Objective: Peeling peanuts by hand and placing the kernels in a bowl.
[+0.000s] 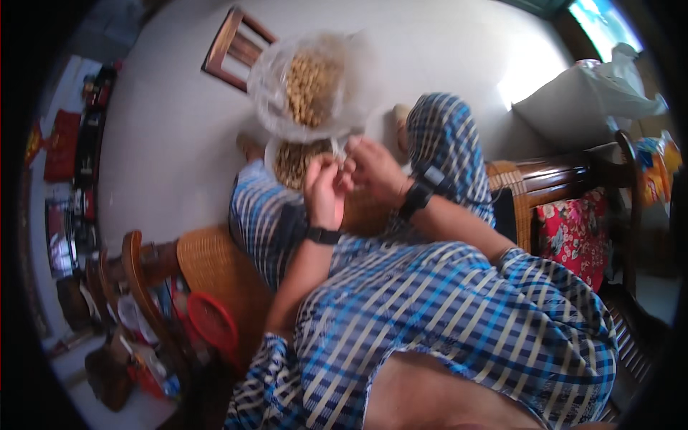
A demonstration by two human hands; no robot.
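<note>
My left hand (326, 192) and my right hand (378, 170) meet in front of my lap, fingertips pinched close together. Whatever sits between the fingers is too small and blurred to name. Just beyond them, a clear plastic bag (266, 84) lies wide at the mouth, and tan pieces that look like peanuts in their shells (307, 89) fill its middle. Nearer, partly behind my left fingers, a pale round bowl (271, 159) holds darker brown bits (295, 163), perhaps shells. Both wrists wear dark bands.
A small wooden stool (233, 49) stands behind the bag on the pale floor. I sit on a wooden bench with woven mats (208, 258). To the left is a red plastic basket (213, 320); to the right, a red floral cushion (571, 236) and a large whitish bin (566, 100).
</note>
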